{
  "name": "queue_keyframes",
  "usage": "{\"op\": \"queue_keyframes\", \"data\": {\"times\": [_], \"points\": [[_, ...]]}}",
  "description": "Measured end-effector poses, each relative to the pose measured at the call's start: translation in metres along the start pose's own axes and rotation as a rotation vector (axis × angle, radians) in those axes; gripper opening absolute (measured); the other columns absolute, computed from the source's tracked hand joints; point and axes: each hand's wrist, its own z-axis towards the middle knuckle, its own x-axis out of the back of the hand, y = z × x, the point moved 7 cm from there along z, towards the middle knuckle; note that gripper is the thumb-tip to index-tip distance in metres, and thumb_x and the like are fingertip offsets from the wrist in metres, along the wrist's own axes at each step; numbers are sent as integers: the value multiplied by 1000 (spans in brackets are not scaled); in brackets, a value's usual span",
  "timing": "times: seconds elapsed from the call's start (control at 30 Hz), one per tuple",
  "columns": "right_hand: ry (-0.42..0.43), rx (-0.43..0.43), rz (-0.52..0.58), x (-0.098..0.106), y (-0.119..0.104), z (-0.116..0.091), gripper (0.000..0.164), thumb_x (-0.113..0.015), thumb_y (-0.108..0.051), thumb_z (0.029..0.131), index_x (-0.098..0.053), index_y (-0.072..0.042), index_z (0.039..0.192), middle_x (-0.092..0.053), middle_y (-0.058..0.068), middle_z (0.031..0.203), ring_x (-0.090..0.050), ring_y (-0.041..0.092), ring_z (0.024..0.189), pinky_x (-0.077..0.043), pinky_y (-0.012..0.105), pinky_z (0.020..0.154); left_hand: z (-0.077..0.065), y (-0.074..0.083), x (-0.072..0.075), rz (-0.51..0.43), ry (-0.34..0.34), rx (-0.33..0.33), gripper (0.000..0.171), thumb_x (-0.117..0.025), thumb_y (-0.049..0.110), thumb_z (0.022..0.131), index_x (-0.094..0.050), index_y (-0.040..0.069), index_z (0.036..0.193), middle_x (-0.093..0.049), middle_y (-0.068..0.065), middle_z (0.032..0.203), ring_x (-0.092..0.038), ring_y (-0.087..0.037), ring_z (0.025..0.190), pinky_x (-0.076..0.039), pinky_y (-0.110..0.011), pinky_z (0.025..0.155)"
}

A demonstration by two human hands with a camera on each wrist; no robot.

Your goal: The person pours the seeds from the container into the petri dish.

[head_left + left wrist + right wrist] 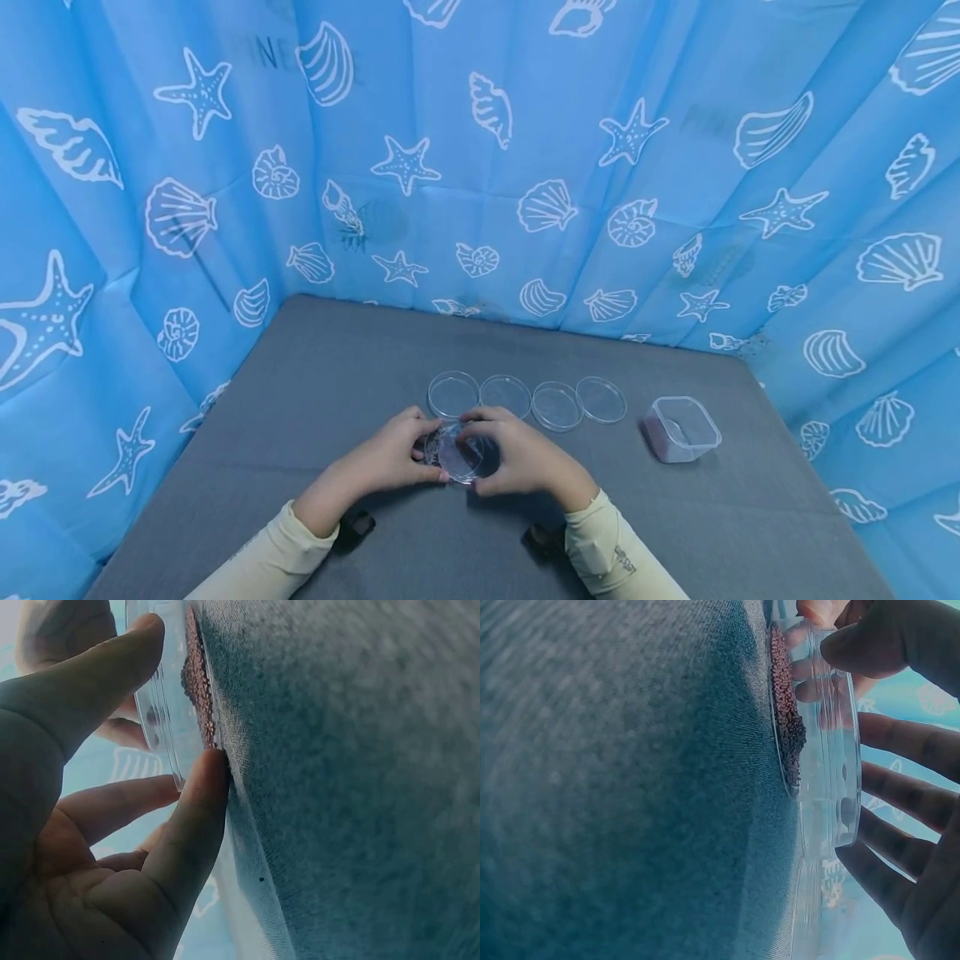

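A clear petri dish (789, 769) with a heap of reddish-brown granules (784, 697) sits low on the cloth, edge-on in both wrist views. My left hand (393, 454) grips its side, with a fingertip at the bottom rim. Directly above it is an upper clear petri dish (847, 742), overlapping the lower one in the head view. My right hand (521, 454) holds this upper dish by its rim, thumb on the near side and other fingers spread along the far side. In the right wrist view, left-hand fingers show behind and through the clear plastic.
Several clear round dishes (453, 394) stand in a row just beyond my hands. To the right is a clear rectangular plastic tub (681, 429) with something reddish at its left side. Grey cloth (360, 358) covers the table, and a blue shell-print curtain (480, 192) encloses it.
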Motion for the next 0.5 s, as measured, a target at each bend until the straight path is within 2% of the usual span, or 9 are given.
{"op": "queue_keyframes", "data": {"times": [0.23,0.5], "points": [[0,3,9,-3,1,4,58,-88,-24,76,-75,-18,132,-55,5,156,-48,29,147,-47,55,116,-2,-1,1,-39,-22,-10,84,-91,32,87,-52,5,157,-53,-7,115,-57,-14,96,-57,-23,80],[19,36,8,-4,0,9,56,-89,-24,76,-77,-17,130,-59,6,152,-51,29,144,-48,56,115,-1,-6,1,-98,-52,-28,83,-90,29,88,-51,4,156,-55,-6,123,-61,-18,114,-60,-25,94]]}}
